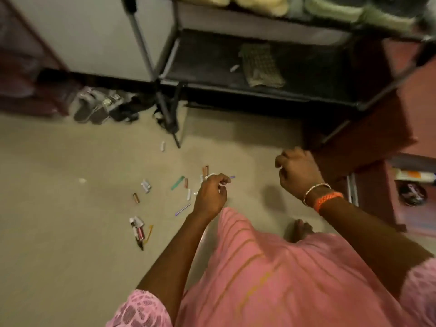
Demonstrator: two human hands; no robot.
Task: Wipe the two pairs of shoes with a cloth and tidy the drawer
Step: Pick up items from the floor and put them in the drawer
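My left hand (211, 197) hangs over the beige floor and pinches a thin purple stick (231, 177) with some small white pieces. My right hand (298, 171) is raised to the right of it, fingers curled, and nothing shows in its grip. Several small items (180, 182) lie scattered on the floor below the left hand: a green stick, brown and white tubes, a purple pen. The open drawer (411, 185) sits at the right edge with things inside. Grey shoes (94, 106) and dark sandals (127, 112) stand by the wall at the left. A checked cloth (260, 64) lies on the rack's lower shelf.
A black metal rack (236, 90) stands ahead with pale shoes on its upper shelf. A reddish wooden cabinet (368, 128) is at the right. A tripod leg (165, 109) slants down to the floor. My pink dress (271, 267) fills the lower frame, with a foot (300, 230) showing.
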